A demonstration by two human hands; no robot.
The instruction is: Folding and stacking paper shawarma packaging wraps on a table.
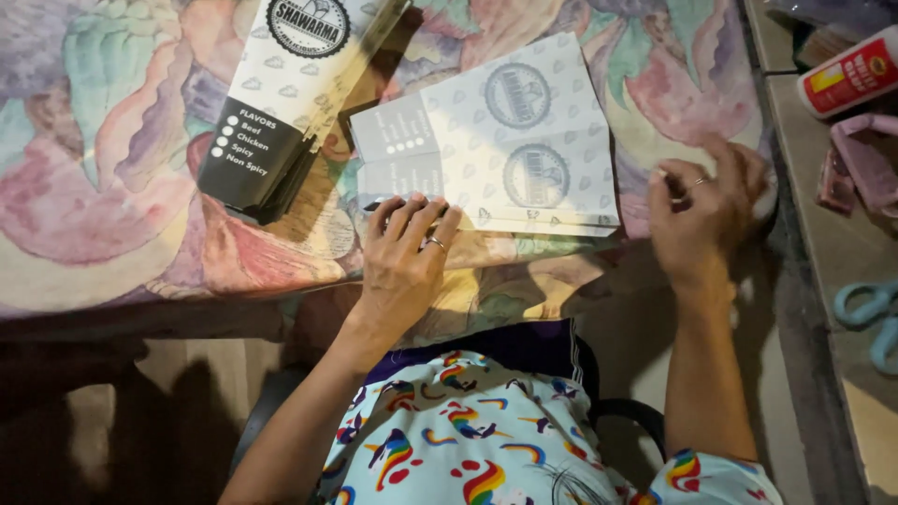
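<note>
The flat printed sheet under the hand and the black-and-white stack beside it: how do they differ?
The flat sheet lies spread open and single under the left hand; the stack is folded narrow, many pieces thick, untouched. The sheet shows mostly white; the stack ends in a broad black band. Both carry round stamps and a small cloud pattern.

We seemed to be in a home turned small packing workshop: we sat at a table under a pastel, flower-patterned cloth (pixel 112 103), with a stack of flat white-and-black printed cardboard sleeves (pixel 281 93), a red-and-white glue bottle (pixel 849 73) and pale blue-handled scissors (pixel 870 313) close by.
</note>
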